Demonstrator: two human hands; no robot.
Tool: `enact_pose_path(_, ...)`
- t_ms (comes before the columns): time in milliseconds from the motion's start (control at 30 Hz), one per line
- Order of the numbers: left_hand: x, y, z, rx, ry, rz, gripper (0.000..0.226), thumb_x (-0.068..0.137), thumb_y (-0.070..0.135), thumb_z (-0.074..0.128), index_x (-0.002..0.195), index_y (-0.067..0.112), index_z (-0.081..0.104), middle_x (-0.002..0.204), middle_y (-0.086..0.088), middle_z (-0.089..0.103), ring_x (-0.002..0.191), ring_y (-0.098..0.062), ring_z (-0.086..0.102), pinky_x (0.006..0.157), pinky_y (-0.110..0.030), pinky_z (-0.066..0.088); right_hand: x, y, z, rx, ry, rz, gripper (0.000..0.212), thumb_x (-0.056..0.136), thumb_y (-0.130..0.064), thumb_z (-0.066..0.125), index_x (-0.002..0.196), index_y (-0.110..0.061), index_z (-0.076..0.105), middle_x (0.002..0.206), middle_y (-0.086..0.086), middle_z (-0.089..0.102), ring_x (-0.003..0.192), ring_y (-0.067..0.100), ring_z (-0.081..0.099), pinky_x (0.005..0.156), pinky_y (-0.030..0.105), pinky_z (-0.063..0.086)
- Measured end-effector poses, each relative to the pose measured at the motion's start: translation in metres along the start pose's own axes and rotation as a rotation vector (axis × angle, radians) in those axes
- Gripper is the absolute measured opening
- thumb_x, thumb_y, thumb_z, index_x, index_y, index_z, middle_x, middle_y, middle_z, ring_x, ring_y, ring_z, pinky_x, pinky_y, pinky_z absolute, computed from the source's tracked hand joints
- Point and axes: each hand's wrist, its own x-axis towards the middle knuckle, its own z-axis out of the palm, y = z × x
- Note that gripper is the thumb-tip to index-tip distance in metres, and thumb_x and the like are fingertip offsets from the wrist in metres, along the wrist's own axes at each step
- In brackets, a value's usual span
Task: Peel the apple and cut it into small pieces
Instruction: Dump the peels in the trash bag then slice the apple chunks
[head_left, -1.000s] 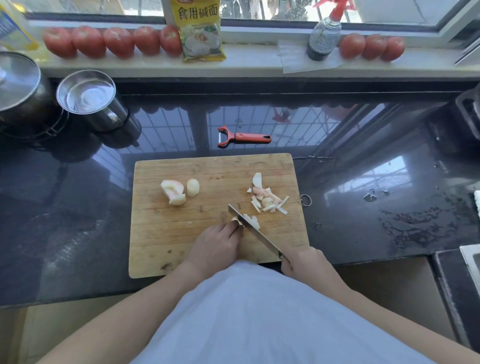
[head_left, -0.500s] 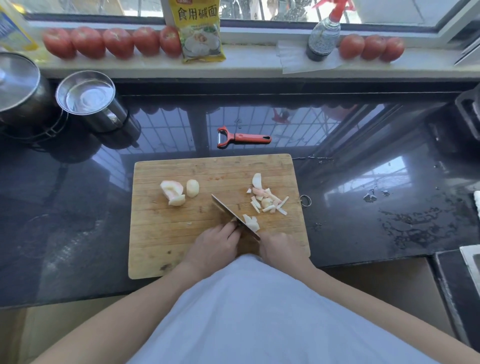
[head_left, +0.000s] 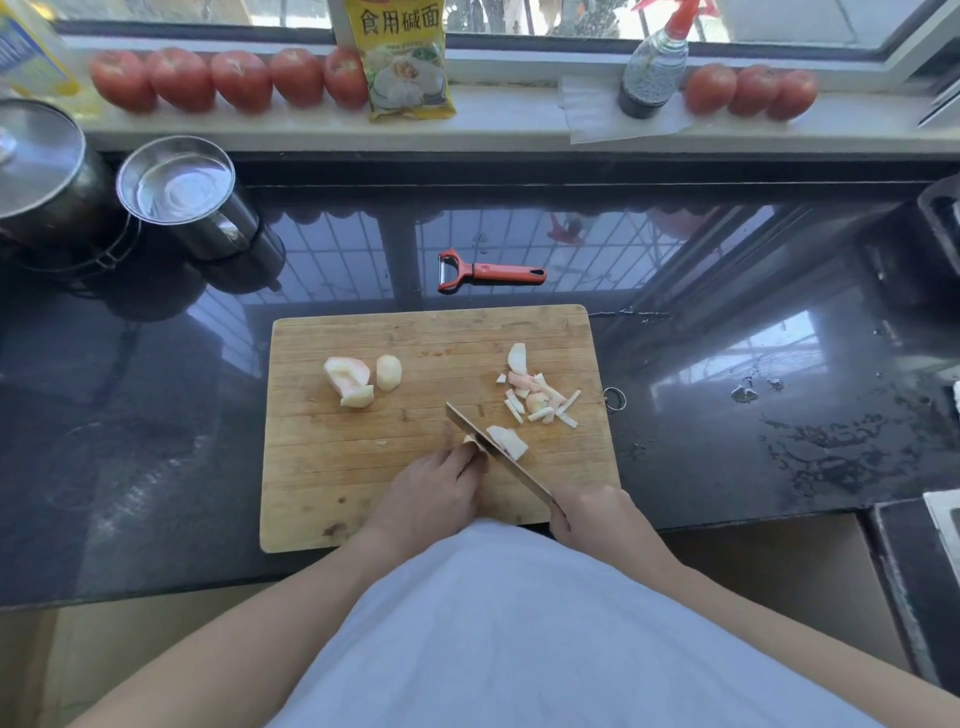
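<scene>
Here I see the steel cup (head_left: 176, 184) on the tabletop (head_left: 779, 415) holding clear water. On the cutting board (head_left: 363, 467), my left hand (head_left: 431, 493) pinches an apple piece (head_left: 508, 441) while my right hand (head_left: 592, 514) grips the knife (head_left: 493, 454). Since half a second ago, the knife has drawn back toward me and my right hand has moved right.
</scene>
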Motion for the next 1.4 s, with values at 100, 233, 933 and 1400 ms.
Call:
enact_pose_path(100,0.0,0.0,0.001,0.0,-0.002,0.003,0.046,0.073,0.016,0.044,0.104,0.005,0.076,0.101,-0.008,0.073,0.066,-0.024,0.065,0.054,-0.032,0.051,-0.002,0.001,-0.001,-0.015,-0.018,-0.003,0.014,0.096,-0.015,0.041,0.085,-0.015,0.05,0.077,0.008,0.056,0.074,0.033,0.056,0.068,0.036,0.049)
enact_pose_path(233,0.001,0.0,0.0,-0.001,-0.016,-0.006,0.046,0.073,0.016,0.044,0.104,0.005,0.076,0.101,-0.007,0.073,0.065,-0.023,0.064,0.054,-0.031,0.049,-0.009,0.008,-0.003,-0.054,-0.048,0.029,0.015,0.095,-0.013,0.039,0.097,-0.019,0.053,0.08,0.008,0.055,0.072,0.033,0.049,0.065,0.036,0.047)
enact_pose_path(933,-0.004,0.004,-0.007,-0.021,-0.164,-0.085,0.05,0.072,0.019,0.049,0.113,0.006,0.076,0.109,-0.007,0.073,0.065,-0.019,0.07,0.044,-0.027,0.047,-0.002,-0.002,-0.003,-0.057,-0.01,0.007,0.015,0.099,-0.015,0.04,0.084,-0.014,0.041,0.077,0.005,0.05,0.072,0.029,0.05,0.062,0.032,0.036)
enact_pose_path(1400,-0.004,0.001,-0.003,0.01,-0.087,-0.053,0.061,0.069,0.021,0.04,0.118,0.009,0.076,0.107,-0.001,0.072,0.068,-0.015,0.068,0.048,-0.024,0.048,0.013,0.0,0.01,-0.079,-0.073,0.063,0.017,0.097,-0.016,0.04,0.101,-0.015,0.056,0.084,0.011,0.061,0.081,0.034,0.06,0.066,0.033,0.047)
